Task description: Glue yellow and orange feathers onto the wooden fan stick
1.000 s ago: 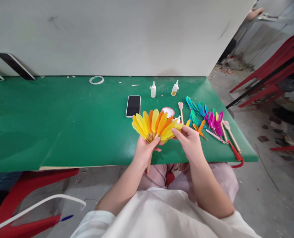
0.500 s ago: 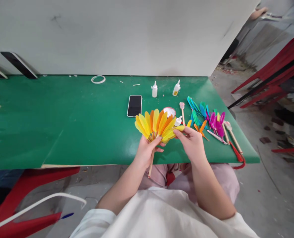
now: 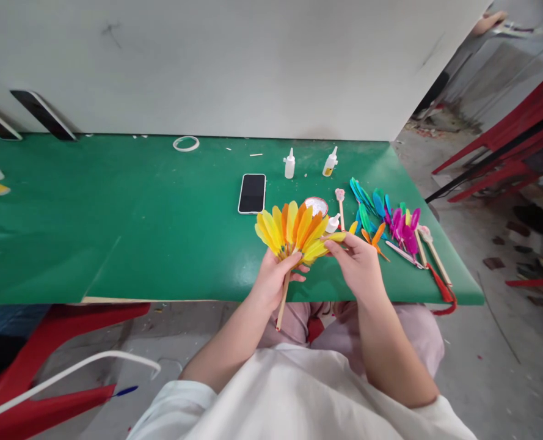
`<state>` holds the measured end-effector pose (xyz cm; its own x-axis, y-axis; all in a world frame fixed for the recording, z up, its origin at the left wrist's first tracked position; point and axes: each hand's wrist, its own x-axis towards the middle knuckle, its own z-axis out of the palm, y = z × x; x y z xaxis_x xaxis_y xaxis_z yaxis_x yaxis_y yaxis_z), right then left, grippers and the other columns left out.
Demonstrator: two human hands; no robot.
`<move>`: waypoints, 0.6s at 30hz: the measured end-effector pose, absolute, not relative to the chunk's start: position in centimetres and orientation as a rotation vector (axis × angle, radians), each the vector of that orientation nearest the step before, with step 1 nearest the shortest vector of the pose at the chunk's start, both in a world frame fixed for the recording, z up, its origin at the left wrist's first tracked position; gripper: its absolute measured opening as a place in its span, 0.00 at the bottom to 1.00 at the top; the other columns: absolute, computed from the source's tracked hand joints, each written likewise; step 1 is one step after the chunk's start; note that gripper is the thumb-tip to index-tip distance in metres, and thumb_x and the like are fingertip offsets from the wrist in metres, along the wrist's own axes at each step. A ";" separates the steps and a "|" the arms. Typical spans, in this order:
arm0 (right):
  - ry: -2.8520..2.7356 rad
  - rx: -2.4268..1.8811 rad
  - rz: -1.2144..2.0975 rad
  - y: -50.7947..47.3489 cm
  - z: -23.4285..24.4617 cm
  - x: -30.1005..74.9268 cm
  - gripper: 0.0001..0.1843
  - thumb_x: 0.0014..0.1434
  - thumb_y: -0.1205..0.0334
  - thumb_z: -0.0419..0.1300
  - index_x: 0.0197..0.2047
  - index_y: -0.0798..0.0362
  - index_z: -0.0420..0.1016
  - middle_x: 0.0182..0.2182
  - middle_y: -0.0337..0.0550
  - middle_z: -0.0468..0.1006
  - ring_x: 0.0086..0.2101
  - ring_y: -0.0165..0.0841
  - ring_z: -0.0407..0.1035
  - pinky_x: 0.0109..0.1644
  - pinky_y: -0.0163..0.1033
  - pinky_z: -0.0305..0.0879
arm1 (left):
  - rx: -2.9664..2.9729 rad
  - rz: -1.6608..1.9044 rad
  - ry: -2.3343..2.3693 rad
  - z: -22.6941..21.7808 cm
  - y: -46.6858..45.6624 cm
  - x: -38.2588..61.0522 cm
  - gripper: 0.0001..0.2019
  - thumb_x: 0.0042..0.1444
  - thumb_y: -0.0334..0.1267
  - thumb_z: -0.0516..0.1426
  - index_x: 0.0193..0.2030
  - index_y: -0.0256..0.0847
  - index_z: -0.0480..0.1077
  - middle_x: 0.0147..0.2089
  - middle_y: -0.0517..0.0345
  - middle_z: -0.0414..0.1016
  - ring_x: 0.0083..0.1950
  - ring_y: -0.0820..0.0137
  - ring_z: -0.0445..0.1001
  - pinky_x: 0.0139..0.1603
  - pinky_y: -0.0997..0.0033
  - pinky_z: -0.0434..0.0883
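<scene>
Head view: barely any change, left grip (image 3: 271, 276) still closed round the feather fan (image 3: 293, 227) at its wooden stick (image 3: 282, 302), right grip (image 3: 361, 269) still pinching a yellow feather (image 3: 336, 237), so edge work looks unfinished.

The feather fan (image 3: 294, 226) mixes bright yellow with deep orange, on a tan stick (image 3: 282, 302) with a red tip. The loose feathers (image 3: 406, 235) are turquoise, green, magenta, orange and yellow; the tassel (image 3: 440, 284) is red. The tabletop (image 3: 184, 244) is green. The smartphone (image 3: 251, 194) pairs a black screen with a white edge. One squeeze bottle (image 3: 330, 164) is white with a yellow label. The shirt (image 3: 308, 397) is white, the trousers (image 3: 420, 342) dusty pink.
</scene>
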<state>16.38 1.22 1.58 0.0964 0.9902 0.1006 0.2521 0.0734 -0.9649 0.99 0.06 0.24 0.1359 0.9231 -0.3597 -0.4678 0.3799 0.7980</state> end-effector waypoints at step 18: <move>-1.101 -1.296 1.267 1.3 1.2 16.3 0.15 0.46 0.53 0.66 0.36 0.51 0.75 0.32 0.41 0.79 0.32 0.35 0.74 0.29 0.37 0.74 | 0.639 1.083 0.992 -0.7 -0.1 1.0 0.15 0.40 0.34 0.66 0.37 0.34 0.71 0.33 0.59 0.74 0.29 0.76 0.74 0.21 0.83 0.71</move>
